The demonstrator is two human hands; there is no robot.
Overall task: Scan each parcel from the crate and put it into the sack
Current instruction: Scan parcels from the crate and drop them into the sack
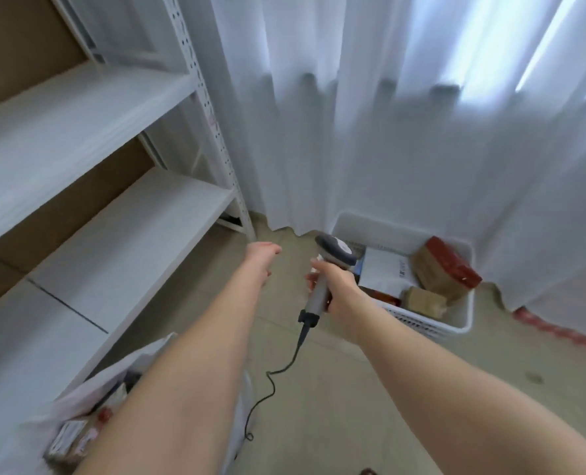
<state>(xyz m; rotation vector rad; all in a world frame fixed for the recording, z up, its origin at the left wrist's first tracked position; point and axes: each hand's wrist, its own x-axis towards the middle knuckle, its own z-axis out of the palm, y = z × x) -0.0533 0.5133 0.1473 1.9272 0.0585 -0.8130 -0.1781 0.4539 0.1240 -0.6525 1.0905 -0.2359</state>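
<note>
Beige floor [353, 389], white curtain [387, 132], shelving [79, 132] left; right hand [340, 286] grips scanner [336, 253].

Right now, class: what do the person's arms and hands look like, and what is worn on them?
The left arm and right arm are bare as far as the frame shows: no sleeves, watch or bracelet. The left hand and right hand wear no gloves. Rings: too blurred to tell.

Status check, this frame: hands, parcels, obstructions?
Left hand open, empty, extended toward crate. Right hand grips scanner. Parcels in crate; sack at lower left. Scanner cable trails on floor between them.
</note>
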